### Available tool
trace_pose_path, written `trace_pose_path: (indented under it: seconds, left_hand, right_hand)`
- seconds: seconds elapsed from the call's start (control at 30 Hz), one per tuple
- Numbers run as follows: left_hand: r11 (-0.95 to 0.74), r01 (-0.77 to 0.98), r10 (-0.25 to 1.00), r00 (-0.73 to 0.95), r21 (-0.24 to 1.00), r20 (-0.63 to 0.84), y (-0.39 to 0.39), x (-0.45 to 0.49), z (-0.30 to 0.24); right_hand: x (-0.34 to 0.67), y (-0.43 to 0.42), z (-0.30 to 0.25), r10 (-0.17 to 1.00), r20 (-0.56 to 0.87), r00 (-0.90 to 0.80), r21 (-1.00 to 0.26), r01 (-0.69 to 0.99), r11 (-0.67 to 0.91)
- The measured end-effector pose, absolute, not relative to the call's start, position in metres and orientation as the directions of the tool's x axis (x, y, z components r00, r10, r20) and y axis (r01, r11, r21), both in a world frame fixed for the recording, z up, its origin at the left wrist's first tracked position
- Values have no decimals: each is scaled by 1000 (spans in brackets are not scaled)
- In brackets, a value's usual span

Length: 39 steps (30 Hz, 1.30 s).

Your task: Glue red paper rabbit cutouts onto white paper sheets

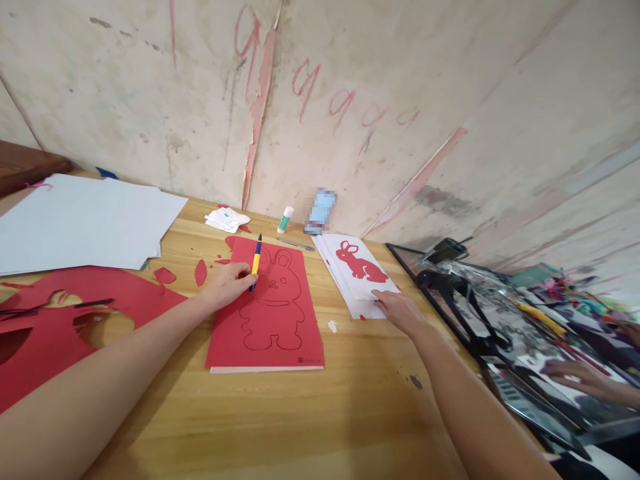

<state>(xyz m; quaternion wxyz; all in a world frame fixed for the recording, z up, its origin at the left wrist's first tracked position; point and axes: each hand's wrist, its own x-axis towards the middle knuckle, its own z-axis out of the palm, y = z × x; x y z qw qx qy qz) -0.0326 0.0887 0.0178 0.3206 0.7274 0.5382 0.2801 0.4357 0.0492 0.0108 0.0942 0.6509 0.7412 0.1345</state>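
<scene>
Head view: pinching pen (257, 259) in left hand (229, 283) over curvily outlined, illegibly printed red paper (273, 323). With right hand (401, 312), grip unclear, touching white sheets (371, 252) near wooden table's (280, 427) back edge.

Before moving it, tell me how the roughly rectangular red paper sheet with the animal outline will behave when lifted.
The red paper sheet looks broad and thin, so it probably flexes. The white layer showing beneath its bottom edge may slip or lift along.
</scene>
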Motion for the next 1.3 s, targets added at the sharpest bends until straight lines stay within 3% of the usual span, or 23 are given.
trace_pose_path:
  seconds: [0.17,0.4,0.7,0.8,0.93,1.07,1.17,1.3]
  left_hand:
    - [-193,614,968,246,765,47,88,-32,19]
    - [-211,610,964,261,764,58,88,-32,18]
    - [-245,610,958,271,754,92,91,-33,15]
    - [-245,590,958,270,769,98,91,-33,14]
    - [-237,592,960,264,770,92,91,-33,14]
    - [-242,603,959,267,760,94,92,-33,15]
    - [-229,609,962,262,759,80,92,-33,15]
    - [-226,606,962,261,763,78,91,-32,16]
  right_hand:
    - [419,57,32,968,-162,-193,418,875,244]
    - [402,63,40,938,-308,-161,504,809,304]
    - [395,58,33,957,-237,-166,533,801,271]
    - [392,57,32,991,-122,-54,511,853,109]
    - [393,62,40,955,106,276,294,909,-295]
    - [406,73,48,875,286,392,75,901,-428]
    - [420,83,42,822,409,396,-194,918,-345]
    - [433,92,22,791,523,318,-554,832,33]
